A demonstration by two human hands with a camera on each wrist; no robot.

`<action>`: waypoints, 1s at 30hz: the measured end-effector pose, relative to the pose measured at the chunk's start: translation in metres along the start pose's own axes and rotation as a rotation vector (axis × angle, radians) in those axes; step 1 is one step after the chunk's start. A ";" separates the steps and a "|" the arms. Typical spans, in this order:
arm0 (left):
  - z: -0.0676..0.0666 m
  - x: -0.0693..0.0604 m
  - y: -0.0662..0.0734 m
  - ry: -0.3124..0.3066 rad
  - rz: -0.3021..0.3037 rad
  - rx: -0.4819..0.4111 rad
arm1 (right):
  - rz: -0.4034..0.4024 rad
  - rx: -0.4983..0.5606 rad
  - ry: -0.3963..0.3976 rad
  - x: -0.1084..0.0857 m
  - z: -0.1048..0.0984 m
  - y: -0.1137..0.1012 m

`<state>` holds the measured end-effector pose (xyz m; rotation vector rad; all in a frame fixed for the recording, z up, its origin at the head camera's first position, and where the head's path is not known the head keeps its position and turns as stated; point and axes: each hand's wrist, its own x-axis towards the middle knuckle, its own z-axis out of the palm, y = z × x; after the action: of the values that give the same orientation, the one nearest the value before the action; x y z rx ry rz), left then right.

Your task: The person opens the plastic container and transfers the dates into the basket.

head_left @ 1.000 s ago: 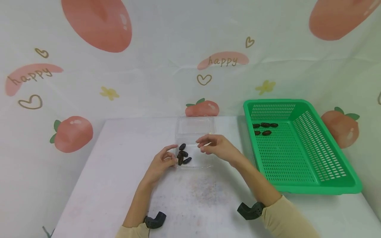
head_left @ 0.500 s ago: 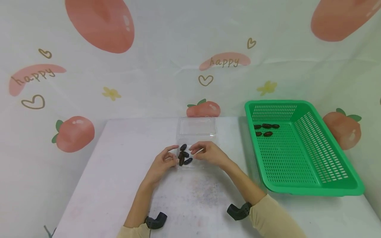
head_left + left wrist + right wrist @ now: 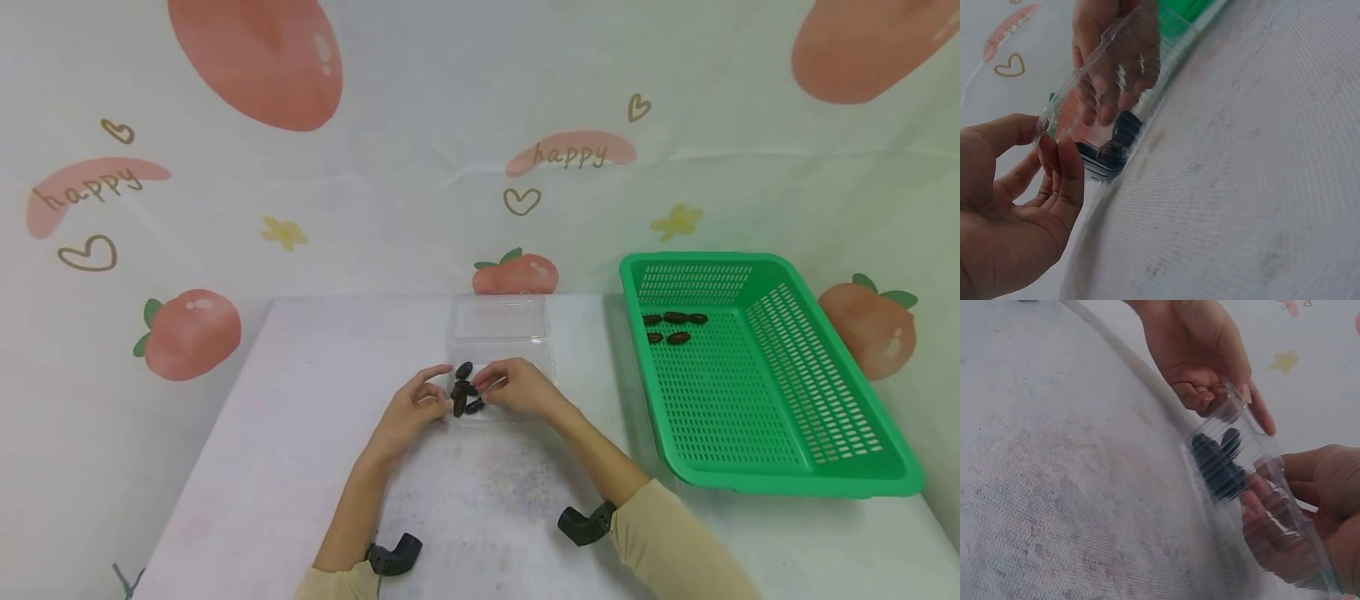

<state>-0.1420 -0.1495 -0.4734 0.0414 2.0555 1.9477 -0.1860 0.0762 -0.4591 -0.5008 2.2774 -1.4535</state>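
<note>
A clear plastic clamshell box (image 3: 501, 340) stands on the table with its lid (image 3: 501, 318) folded back. Several dark brown dates (image 3: 460, 405) lie bunched at the box's left end. My left hand (image 3: 405, 410) pinches the left rim of the box between thumb and fingers, as the left wrist view (image 3: 1022, 206) also shows. My right hand (image 3: 521, 388) reaches over the right side into the box, fingers fairly straight. Its fingertips (image 3: 1252, 499) are at the dates, seen through the ribbed wall in the right wrist view. Whether they touch a date is hard to see.
A green slotted basket (image 3: 660, 417) stands on the right of the table, with several reddish-brown dates (image 3: 678, 338) at its back left. Behind the white table (image 3: 330, 358) hangs a white cloth (image 3: 390, 208) printed with fruit and hearts.
My right hand has moved left and slightly down, from above the middle of the box to the dates at its left end. The left hand has kept its hold on the rim.
</note>
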 end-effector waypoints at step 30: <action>-0.001 0.001 -0.003 -0.018 0.003 -0.027 | 0.081 -0.166 -0.078 0.010 0.007 -0.003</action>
<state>-0.1422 -0.1510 -0.4768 0.0561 2.0187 1.9690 -0.1905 0.0645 -0.4610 -0.4983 2.3394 -1.1927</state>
